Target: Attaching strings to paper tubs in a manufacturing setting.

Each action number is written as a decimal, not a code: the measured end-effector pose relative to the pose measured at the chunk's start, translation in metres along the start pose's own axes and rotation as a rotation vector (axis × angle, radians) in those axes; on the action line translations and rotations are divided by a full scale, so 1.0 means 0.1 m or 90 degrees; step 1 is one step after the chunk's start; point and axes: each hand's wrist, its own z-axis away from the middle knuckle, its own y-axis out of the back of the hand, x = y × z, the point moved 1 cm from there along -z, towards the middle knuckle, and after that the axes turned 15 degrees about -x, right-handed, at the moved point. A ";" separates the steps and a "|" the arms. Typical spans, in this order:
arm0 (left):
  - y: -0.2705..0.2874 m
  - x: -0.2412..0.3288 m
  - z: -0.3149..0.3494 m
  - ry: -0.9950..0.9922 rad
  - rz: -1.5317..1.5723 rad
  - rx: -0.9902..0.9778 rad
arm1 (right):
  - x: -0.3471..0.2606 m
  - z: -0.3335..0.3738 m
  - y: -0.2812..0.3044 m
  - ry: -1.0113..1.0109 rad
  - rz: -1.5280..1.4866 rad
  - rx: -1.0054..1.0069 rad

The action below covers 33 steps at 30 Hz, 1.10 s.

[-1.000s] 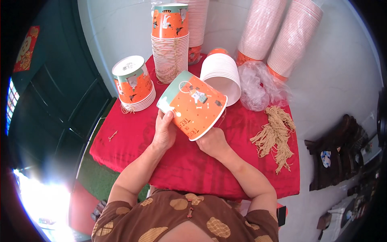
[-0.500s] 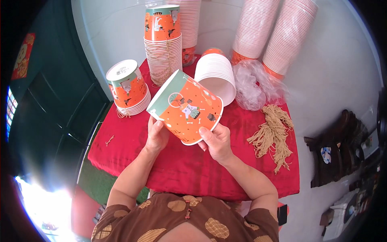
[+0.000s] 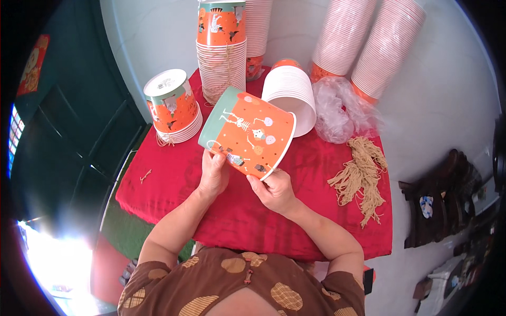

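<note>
Between my two hands I hold an orange and green paper bucket (image 3: 250,134), tilted on its side above the red-covered table. A skeleton and balloons are printed on the side facing me. My left hand (image 3: 213,171) grips the lower edge near the green base. At the white-rimmed end, my right hand (image 3: 275,192) pinches the rim, with the thumb on the outside. Just behind the bucket lies a nested stack of white-lined buckets (image 3: 290,97), its open mouth turned toward me.
A short upside-down bucket stack (image 3: 171,108) stands at left, a taller string-tied stack (image 3: 221,58) behind it. Wrapped stacks (image 3: 345,37) lean on the back wall beside crumpled clear plastic (image 3: 337,110). A bundle of tan strings (image 3: 359,179) lies on the red cloth (image 3: 253,231) at right.
The bucket has been turned in my hands, bringing the skeleton print round to face me. My right hand has shifted slightly along the rim. The view has moved a little.
</note>
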 end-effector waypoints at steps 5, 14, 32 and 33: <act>0.03 0.04 -0.03 0.008 -0.003 0.037 | -0.05 0.00 0.05 -0.022 0.003 0.000; 0.06 0.04 -0.04 0.022 0.067 0.063 | -0.19 -0.02 0.23 -0.107 -0.277 0.153; 0.01 0.02 -0.02 0.050 0.043 0.048 | -0.17 -0.04 0.19 -0.202 -0.582 0.025; 0.01 0.03 -0.02 0.059 0.020 0.036 | -0.17 -0.04 0.19 -0.203 -0.583 0.026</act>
